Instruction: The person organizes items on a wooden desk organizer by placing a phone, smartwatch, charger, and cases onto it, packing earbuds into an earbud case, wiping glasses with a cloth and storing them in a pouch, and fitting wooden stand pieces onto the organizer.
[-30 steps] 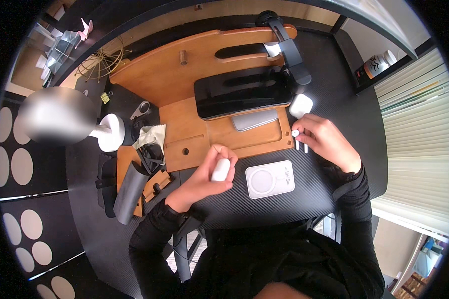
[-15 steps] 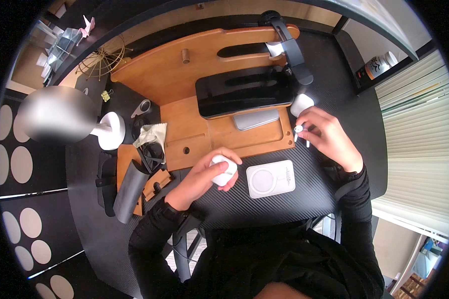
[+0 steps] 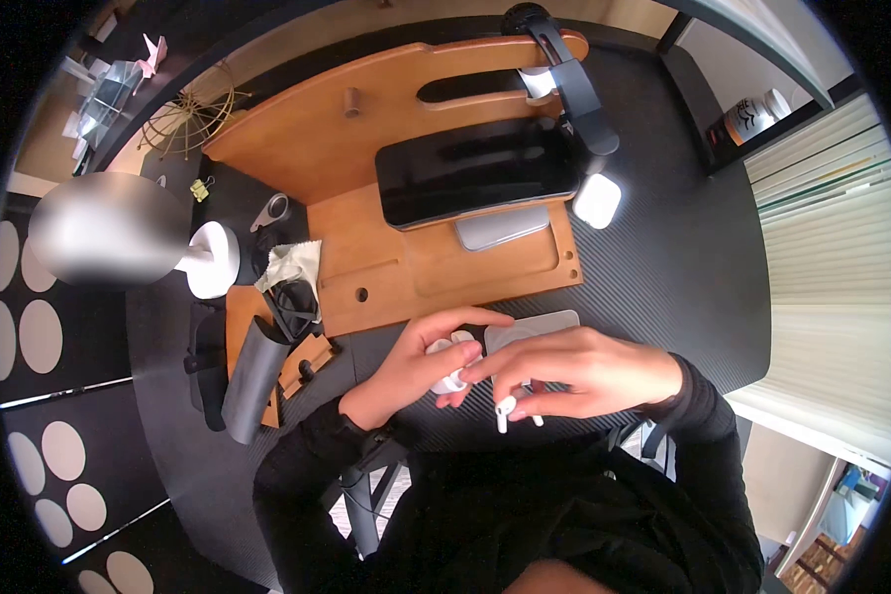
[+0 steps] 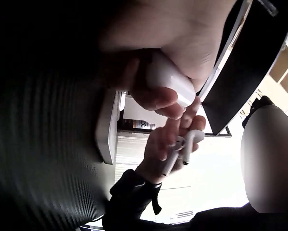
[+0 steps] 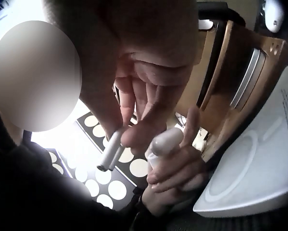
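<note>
A white earbud charging case [image 3: 447, 380] sits in my left hand [image 3: 396, 371], gripped by thumb and fingers. In the right wrist view the case's lid [image 5: 168, 140] stands tilted up from its body. Two white earbuds [image 3: 505, 408] are pinched in my right hand [image 3: 599, 371], their stems pointing down toward my body. The left wrist view shows both earbuds [image 4: 194, 140] side by side at the fingertips. My right fingertips are right at the case. Below the right hand lies a white magnetic power bank [image 3: 540, 324], partly hidden by it.
Behind the hands stands a wooden desk organizer [image 3: 445, 287] with a black case [image 3: 475, 173] and a grey slim case [image 3: 503, 229]. A white rounded-square box [image 3: 597, 201] lies at its right. Sunglasses [image 3: 295, 302], a dark cylinder [image 3: 254, 381] and a white lamp [image 3: 213, 259] are at left.
My right hand has come from beside the organizer to my left hand, bringing the earbuds. The charging case has turned in my left hand, and its lid has come up.
</note>
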A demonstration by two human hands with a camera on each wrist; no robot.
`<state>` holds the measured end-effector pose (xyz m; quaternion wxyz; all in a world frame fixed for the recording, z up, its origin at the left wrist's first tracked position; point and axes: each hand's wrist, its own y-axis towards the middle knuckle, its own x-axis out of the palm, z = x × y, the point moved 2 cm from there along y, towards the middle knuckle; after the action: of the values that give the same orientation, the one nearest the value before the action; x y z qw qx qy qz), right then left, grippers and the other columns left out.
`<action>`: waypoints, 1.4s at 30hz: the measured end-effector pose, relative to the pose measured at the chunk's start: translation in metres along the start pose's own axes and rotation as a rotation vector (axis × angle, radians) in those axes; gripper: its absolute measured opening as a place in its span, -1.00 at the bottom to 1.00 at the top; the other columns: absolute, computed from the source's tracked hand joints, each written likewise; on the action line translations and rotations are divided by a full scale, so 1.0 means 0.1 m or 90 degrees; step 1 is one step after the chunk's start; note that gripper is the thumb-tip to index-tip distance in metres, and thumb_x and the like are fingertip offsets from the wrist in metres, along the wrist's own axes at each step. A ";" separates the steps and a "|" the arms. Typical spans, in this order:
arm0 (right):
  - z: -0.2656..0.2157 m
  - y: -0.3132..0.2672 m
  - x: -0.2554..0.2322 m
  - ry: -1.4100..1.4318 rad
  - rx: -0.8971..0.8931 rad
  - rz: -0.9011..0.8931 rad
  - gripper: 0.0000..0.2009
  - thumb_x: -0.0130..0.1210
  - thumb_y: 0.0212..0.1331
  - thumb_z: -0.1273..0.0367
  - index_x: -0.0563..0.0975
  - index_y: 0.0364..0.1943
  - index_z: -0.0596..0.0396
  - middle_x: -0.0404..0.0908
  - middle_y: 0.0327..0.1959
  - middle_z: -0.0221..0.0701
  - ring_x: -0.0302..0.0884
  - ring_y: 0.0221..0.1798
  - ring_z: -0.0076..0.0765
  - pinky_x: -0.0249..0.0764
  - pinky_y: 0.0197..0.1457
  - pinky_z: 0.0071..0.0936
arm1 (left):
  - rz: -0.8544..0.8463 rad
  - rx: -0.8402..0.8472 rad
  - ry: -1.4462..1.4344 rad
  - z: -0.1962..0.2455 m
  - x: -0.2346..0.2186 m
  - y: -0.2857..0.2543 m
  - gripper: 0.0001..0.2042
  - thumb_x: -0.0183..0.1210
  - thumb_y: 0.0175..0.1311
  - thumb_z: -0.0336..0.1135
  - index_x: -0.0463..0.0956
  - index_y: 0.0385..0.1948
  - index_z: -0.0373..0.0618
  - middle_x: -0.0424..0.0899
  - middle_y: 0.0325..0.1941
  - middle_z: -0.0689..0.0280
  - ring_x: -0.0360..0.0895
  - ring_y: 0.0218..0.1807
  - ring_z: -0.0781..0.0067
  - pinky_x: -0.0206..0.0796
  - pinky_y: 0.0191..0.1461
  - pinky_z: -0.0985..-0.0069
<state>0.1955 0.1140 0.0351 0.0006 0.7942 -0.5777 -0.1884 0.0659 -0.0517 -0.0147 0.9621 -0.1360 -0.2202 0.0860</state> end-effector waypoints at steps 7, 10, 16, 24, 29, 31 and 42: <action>0.12 -0.01 -0.03 -0.029 0.024 0.091 -0.73 0.25 0.17 0.48 0.52 -0.04 0.12 0.67 -0.05 -0.29 0.67 -0.07 -0.08 0.60 0.00 -0.22 | -0.042 0.051 -0.101 -0.04 -0.04 0.00 -0.50 0.00 0.42 -0.21 0.25 0.34 -0.19 0.59 -0.31 0.33 0.61 -0.37 0.59 0.41 -0.37 0.69; 0.09 -0.01 -0.09 -0.027 0.062 0.157 -0.75 0.29 0.15 0.48 0.57 -0.09 0.11 0.70 -0.19 -0.32 0.70 -0.19 -0.26 0.61 -0.12 -0.37 | -0.036 0.119 0.037 -0.09 -0.04 0.01 -0.44 0.00 0.38 -0.20 0.13 0.38 -0.18 0.53 0.00 0.23 0.57 0.01 0.48 0.41 0.07 0.55; 0.11 0.00 -0.06 -0.086 0.085 0.319 -0.81 0.33 0.13 0.46 0.62 -0.16 0.11 0.69 -0.32 -0.36 0.69 -0.30 -0.36 0.57 -0.25 -0.44 | -0.047 0.147 0.127 -0.17 -0.03 0.05 -0.38 0.02 0.25 -0.54 0.03 0.39 -0.16 0.32 0.28 0.19 0.31 0.37 0.36 0.12 0.42 0.40; 0.09 0.07 0.04 -0.223 0.005 0.241 -0.78 0.32 0.06 0.47 0.61 -0.18 0.13 0.63 -0.25 -0.31 0.64 -0.21 -0.16 0.58 -0.19 -0.33 | -0.037 0.147 0.215 -0.15 0.03 0.04 -0.30 0.05 0.27 -0.55 -0.07 0.45 -0.15 0.25 0.35 0.15 0.19 0.44 0.30 0.02 0.47 0.36; 0.11 0.09 0.09 -0.263 -0.052 0.249 -0.78 0.29 0.07 0.46 0.61 -0.17 0.15 0.61 -0.08 -0.36 0.65 -0.17 -0.15 0.63 -0.13 -0.30 | -0.015 0.207 0.269 -0.15 0.03 0.04 -0.23 0.06 0.30 -0.53 -0.20 0.51 -0.16 0.18 0.41 0.12 0.17 0.45 0.27 -0.02 0.49 0.36; 0.12 0.09 0.10 -0.267 -0.045 0.255 -0.79 0.29 0.09 0.46 0.62 -0.17 0.14 0.62 -0.09 -0.37 0.66 -0.18 -0.16 0.63 -0.15 -0.31 | -0.020 0.203 0.262 -0.15 0.02 0.03 -0.22 0.07 0.29 -0.53 -0.21 0.51 -0.16 0.16 0.42 0.11 0.17 0.45 0.27 -0.03 0.49 0.36; 0.13 0.08 0.13 -0.212 -0.045 0.220 -0.73 0.23 0.15 0.51 0.58 -0.04 0.17 0.61 -0.17 -0.30 0.63 -0.15 -0.12 0.59 -0.12 -0.27 | -0.031 0.227 0.289 -0.18 0.01 0.03 -0.22 0.08 0.33 -0.52 -0.21 0.52 -0.14 0.19 0.40 0.09 0.19 0.43 0.27 -0.03 0.49 0.35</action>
<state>0.1873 0.1024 0.0215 -0.0348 0.6411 -0.6900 -0.3342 0.0750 -0.0524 -0.0310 0.9973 0.0246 0.0163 0.0672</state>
